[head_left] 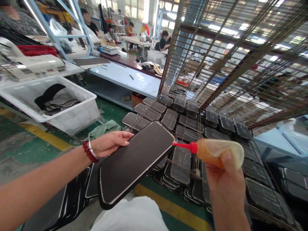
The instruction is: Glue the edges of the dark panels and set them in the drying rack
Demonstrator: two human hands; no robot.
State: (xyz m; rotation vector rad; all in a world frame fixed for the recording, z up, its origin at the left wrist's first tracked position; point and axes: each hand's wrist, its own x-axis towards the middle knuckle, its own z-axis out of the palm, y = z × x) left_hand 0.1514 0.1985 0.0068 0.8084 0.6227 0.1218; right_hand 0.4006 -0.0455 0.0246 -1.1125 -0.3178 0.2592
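A dark rounded rectangular panel (137, 163) with a pale line along its edge is tilted in front of me. My left hand (113, 142) grips its upper left edge, thumb on the face and the other fingers mostly hidden behind. My right hand (226, 173) is wrapped round a soft bottle (211, 150) of amber liquid, held on its side. The bottle's red nozzle (183, 145) points left, its tip at the panel's right corner.
Many similar panels (169, 119) lie on a wire rack (207, 96) ahead and to the right. More dark panels (50, 208) are stacked at lower left. A white bin (79, 112) and a sewing machine (31, 64) stand at left. People sit farther back.
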